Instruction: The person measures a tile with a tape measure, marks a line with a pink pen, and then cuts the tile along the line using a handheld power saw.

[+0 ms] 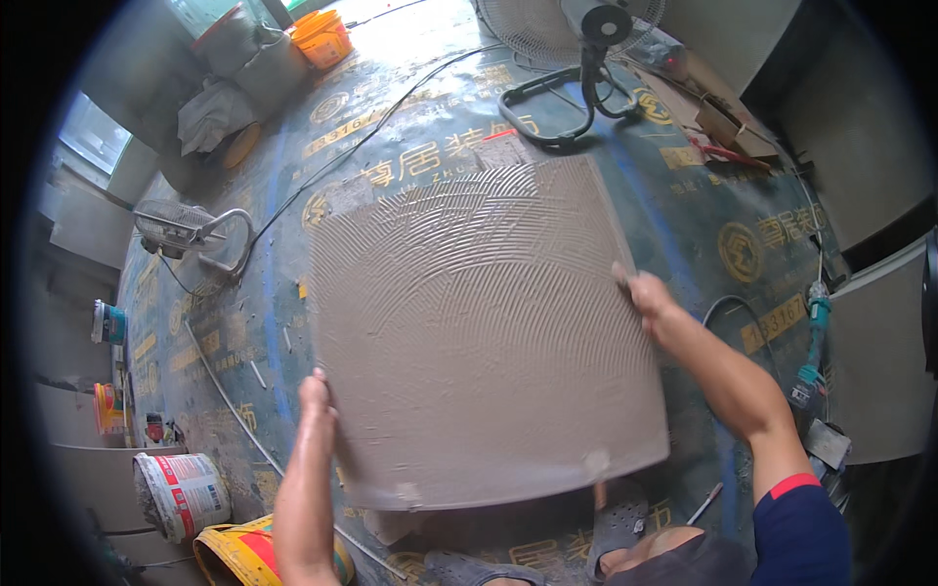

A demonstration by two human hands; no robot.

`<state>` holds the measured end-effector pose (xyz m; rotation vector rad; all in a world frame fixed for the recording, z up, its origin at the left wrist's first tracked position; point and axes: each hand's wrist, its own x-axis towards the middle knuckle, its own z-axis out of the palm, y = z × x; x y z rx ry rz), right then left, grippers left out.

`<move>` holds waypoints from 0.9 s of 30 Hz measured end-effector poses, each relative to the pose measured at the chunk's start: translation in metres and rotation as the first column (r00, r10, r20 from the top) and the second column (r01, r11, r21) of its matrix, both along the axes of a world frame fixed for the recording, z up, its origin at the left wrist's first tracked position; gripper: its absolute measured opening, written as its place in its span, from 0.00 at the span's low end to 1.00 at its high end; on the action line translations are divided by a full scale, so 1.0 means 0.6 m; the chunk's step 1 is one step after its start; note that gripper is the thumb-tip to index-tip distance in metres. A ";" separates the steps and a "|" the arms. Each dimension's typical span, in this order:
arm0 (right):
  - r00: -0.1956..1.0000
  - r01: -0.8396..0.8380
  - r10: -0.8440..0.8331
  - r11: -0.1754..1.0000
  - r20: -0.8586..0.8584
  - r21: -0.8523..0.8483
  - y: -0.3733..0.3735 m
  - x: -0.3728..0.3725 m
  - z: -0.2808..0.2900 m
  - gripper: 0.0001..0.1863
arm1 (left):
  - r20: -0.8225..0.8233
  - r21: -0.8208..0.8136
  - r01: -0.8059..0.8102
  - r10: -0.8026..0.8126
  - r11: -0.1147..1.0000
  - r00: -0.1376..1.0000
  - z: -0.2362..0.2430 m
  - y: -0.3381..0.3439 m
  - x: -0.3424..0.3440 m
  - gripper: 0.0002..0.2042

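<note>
A large square tile (489, 352) fills the middle of the view, its upper face coated in grey-brown adhesive. Curved comb ridges run across the far part of the coat; the near part is smoother. My left hand (316, 393) is closed on the tile's left edge, toward the near corner. Higher up on the opposite edge, my right hand (647, 295) grips the side, thumb at the rim. The fingers under the tile are hidden. The tile seems raised off the floor, but what lies beneath it is mostly out of sight. My feet in grey clogs (618, 532) are at its near edge.
Printed dark green sheeting (684, 230) covers the floor. A large fan (591, 59) stands beyond the tile, a smaller fan (191, 227) at left. Cables cross the sheeting. A white bucket (186, 495) and yellow bucket (220, 552) sit near left; a teal power tool (814, 337) lies right.
</note>
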<state>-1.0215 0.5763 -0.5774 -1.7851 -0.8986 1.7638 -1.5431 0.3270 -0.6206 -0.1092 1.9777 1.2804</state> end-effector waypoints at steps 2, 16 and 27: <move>0.995 0.089 -0.092 0.988 -0.021 -0.123 -0.073 -0.003 0.047 0.35 | -0.173 -0.026 0.050 -0.054 0.998 0.983 0.087 0.032 0.009 0.23; 0.727 -0.265 -0.269 0.739 -0.632 -0.619 -0.503 0.001 -0.025 0.24 | -0.697 -0.514 0.465 -0.667 0.721 0.264 0.234 0.374 -0.007 0.15; 0.791 -0.256 -0.403 0.465 -0.460 -0.848 -0.540 0.022 -0.028 0.60 | -0.512 -0.660 0.572 -0.849 0.488 0.134 0.086 0.488 0.207 0.21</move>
